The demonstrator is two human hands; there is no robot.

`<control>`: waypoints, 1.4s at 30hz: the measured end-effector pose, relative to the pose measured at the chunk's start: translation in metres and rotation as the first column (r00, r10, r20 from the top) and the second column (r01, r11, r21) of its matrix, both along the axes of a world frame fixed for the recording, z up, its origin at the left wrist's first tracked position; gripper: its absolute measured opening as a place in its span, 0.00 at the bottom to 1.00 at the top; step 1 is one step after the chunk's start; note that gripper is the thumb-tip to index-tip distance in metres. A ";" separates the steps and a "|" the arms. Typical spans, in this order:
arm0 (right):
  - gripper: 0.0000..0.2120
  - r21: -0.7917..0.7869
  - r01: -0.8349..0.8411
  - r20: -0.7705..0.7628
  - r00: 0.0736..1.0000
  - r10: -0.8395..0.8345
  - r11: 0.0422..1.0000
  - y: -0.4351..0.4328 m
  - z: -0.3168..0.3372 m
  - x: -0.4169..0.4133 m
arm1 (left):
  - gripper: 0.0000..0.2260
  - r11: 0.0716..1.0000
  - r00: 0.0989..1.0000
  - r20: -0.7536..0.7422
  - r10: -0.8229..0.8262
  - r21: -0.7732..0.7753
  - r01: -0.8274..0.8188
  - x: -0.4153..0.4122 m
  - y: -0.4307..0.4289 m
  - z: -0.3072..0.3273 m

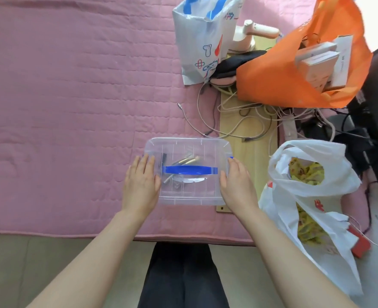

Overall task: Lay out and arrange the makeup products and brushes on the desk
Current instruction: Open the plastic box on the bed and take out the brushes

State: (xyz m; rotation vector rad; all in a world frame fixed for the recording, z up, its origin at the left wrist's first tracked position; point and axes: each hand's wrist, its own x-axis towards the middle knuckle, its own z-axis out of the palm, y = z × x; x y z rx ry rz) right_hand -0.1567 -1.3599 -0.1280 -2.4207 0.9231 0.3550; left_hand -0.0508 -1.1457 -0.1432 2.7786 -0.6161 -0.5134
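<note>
The left hand (140, 185) lies with straight fingers flat against the left end of a clear plastic box (188, 200), and the right hand (237, 187) presses likewise against its right end, fingers extended, their tips by a small blue latch (231, 158); neither hand curls round anything. The box sits between them near the front edge of the tabletop, on a pink quilted cover (72, 96), its right part over a pale wooden board (248, 130). Its lid is on, with a blue handle (190, 170) across the middle. Through the clear plastic, several makeup brushes (187, 161) with metallic ferrules lie slantwise inside. Just right of the right hand slumps a white plastic bag (312, 196) holding yellow packets. Beyond the box a tangle of pale cables (239, 116) trails over the board. Farther off stand a white bag with blue print (197, 36) and, to its right, an orange bag (272, 81) holding light cardboard boxes (319, 61). Nearest, below the tabletop edge, dark trousers (183, 274) show between the forearms.
</note>
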 end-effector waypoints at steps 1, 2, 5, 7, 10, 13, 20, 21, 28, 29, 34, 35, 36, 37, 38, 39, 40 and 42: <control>0.24 0.001 0.007 -0.006 1.000 -0.007 1.000 -0.003 -0.008 0.002 | 0.23 1.000 1.000 -0.007 0.025 -0.003 -0.025 0.004 -0.001 -0.008; 0.24 -0.003 0.011 -0.011 1.000 -0.011 1.000 -0.006 -0.014 0.004 | 0.24 0.998 0.998 -0.013 0.054 -0.011 -0.054 0.007 -0.001 -0.015; 0.25 -0.008 0.031 -0.022 0.999 -0.031 0.999 -0.016 -0.030 0.005 | 0.24 0.978 0.978 -0.073 0.194 -0.064 -0.198 0.015 0.000 -0.032; 0.26 0.014 0.058 -0.021 0.998 -0.058 0.998 -0.021 -0.038 0.005 | 0.24 0.935 0.935 -0.157 0.317 -0.112 -0.336 0.018 -0.001 -0.040; 0.27 0.047 0.077 -0.040 0.996 -0.075 0.996 -0.025 -0.049 0.003 | 0.22 0.872 0.875 -0.235 0.424 -0.154 -0.464 0.022 -0.004 -0.051; 0.26 0.048 0.052 -0.052 0.997 -0.050 0.997 -0.025 -0.059 0.000 | 0.16 0.848 0.876 -0.204 0.436 -0.233 -0.476 0.025 -0.002 -0.064; 0.24 0.066 0.063 0.066 0.996 -0.068 0.996 -0.026 -0.076 -0.004 | 0.13 0.794 0.872 -0.230 0.432 -0.361 -0.489 0.022 0.007 -0.083; 0.25 0.064 0.056 0.083 0.995 -0.061 0.996 -0.024 -0.078 -0.006 | 0.14 0.797 0.877 -0.216 0.430 -0.364 -0.481 0.022 0.008 -0.086; 0.25 0.087 0.093 0.127 0.986 -0.103 0.992 -0.022 -0.087 -0.010 | 0.17 0.833 0.901 -0.065 0.428 -0.357 -0.422 0.016 0.004 -0.096; 0.26 0.076 0.093 0.136 0.985 -0.103 0.993 -0.022 -0.089 -0.011 | 0.17 0.839 0.904 -0.052 0.424 -0.354 -0.413 0.015 0.004 -0.095; 0.28 -0.006 0.104 0.127 0.987 -0.103 0.995 -0.023 -0.097 -0.012 | 0.15 0.791 0.857 -0.111 0.503 -0.341 -0.508 0.019 -0.001 -0.089; 0.28 -0.023 0.100 0.129 0.987 -0.097 0.995 -0.023 -0.097 -0.011 | 0.15 0.780 0.845 -0.126 0.519 -0.334 -0.529 0.020 -0.003 -0.087; 0.28 -0.037 0.103 0.131 0.987 -0.097 0.994 -0.024 -0.097 -0.010 | 0.15 0.770 0.835 -0.144 0.531 -0.330 -0.546 0.021 -0.004 -0.086; 0.27 -0.045 0.109 0.132 0.986 -0.102 0.993 -0.025 -0.098 -0.009 | 0.15 0.754 0.822 -0.171 0.544 -0.329 -0.568 0.023 -0.004 -0.085; 0.27 -0.047 0.115 0.134 0.985 -0.108 0.992 -0.025 -0.098 -0.009 | 0.15 0.730 0.800 -0.209 0.562 -0.330 -0.599 0.025 -0.005 -0.084; 0.27 -0.048 0.121 0.139 0.984 -0.113 0.992 -0.026 -0.098 -0.009 | 0.15 0.699 0.772 -0.257 0.581 -0.326 -0.636 0.026 -0.006 -0.084; 0.26 -0.050 0.127 0.143 0.983 -0.119 0.991 -0.026 -0.099 -0.008 | 0.14 0.665 0.738 -0.309 0.601 -0.319 -0.675 0.028 -0.008 -0.085; 0.26 -0.060 0.147 0.139 0.981 -0.138 0.987 -0.025 -0.099 -0.008 | 0.13 0.601 0.668 -0.379 0.640 -0.294 -0.743 0.032 -0.011 -0.087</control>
